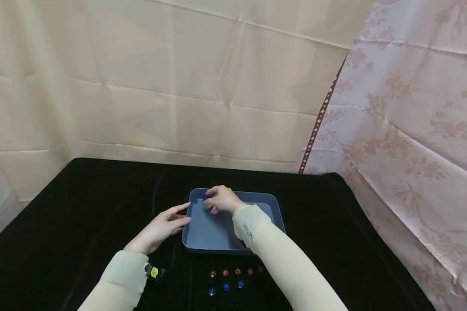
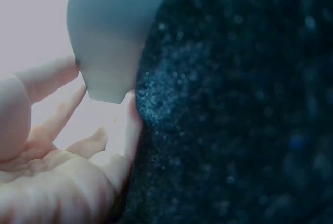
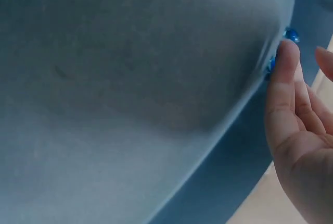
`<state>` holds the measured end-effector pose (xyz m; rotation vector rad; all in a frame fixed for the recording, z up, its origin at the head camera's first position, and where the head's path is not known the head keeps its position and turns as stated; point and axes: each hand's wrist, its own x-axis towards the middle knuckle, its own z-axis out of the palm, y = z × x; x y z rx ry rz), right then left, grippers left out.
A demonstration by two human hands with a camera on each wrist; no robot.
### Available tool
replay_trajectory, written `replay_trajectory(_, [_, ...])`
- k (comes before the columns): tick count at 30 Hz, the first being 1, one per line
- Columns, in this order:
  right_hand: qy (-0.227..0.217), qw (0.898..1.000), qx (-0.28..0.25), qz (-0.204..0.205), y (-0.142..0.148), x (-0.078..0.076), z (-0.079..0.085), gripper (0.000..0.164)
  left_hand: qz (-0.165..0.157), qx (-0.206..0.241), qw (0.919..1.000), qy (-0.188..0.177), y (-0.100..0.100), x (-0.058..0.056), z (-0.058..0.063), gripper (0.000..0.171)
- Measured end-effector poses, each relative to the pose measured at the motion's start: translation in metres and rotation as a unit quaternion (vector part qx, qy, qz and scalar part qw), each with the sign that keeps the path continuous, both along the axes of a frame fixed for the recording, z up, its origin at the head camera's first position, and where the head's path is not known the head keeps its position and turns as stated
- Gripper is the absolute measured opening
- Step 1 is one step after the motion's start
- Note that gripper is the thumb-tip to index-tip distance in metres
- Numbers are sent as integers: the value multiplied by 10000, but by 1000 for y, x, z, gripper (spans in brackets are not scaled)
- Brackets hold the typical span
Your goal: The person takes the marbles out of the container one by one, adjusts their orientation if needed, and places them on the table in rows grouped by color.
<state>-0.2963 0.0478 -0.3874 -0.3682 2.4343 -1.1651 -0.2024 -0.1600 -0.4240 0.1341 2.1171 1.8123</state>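
Note:
My right hand (image 1: pixel 222 199) reaches into a blue-grey tray (image 1: pixel 214 248) at its far left corner, with thumb and fingers loosely bent and apart. Close by its fingertips are two blue marbles, one (image 1: pixel 195 201) left of the hand and the other (image 3: pixel 271 65) partly hidden by a digit in the right wrist view. No marble shows clearly pinched between the fingers. At the tray's left side, my left hand (image 1: pixel 161 226) touches the edge with extended fingertips and thumb. In the left wrist view these digits (image 2: pixel 52 81) rest against the tray's outer wall (image 2: pixel 109 73).
In front of the tray, several reddish and clear marbles (image 1: pixel 238 271) lie in a row on the black cloth (image 1: pixel 101 224). Three blue marbles (image 1: pixel 226 287) form a nearer row. A beige curtain (image 1: pixel 179 86) and a floral curtain (image 1: pixel 412 129) hang behind.

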Motion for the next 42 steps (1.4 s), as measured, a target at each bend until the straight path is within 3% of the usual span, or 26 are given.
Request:
replay_trajectory(15, [-678, 9945, -685, -409, -6, -7, -23, 34, 5, -34, 10000, -58, 1, 1, -2, 59])
replay_trajectory(24, [-305, 9953, -434, -816, -16, -8, -28, 21, 170, -63, 9998, -126, 1, -1, -2, 55])
replay_trajectory(30, [-89, 9938, -237, -1086, -20, -10, -34, 13, 62, -3, 9999, -120, 0, 0, -1, 58])
replay_trajectory(42, [104, 9919, 31, -1264, -23, -7, -27, 12, 15, 31, 10000, -69, 0, -1, 2, 59])
